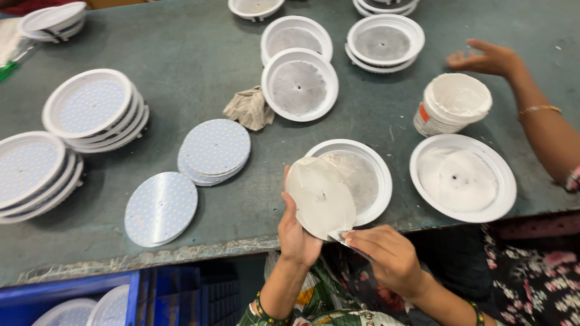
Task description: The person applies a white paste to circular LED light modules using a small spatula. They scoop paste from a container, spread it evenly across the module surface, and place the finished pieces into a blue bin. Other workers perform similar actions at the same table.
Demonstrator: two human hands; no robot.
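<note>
The right hand [386, 256] pinches the edge of the thin white disc [320, 196]; the left hand [296, 232] grips it from behind. Peeling slowly should keep it flat.

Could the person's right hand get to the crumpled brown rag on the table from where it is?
Probably yes. The right hand pinches the edge of the round white disc, and the crumpled brown rag lies on open grey tabletop. Only the white round housing sits between, low enough to reach over.
</note>
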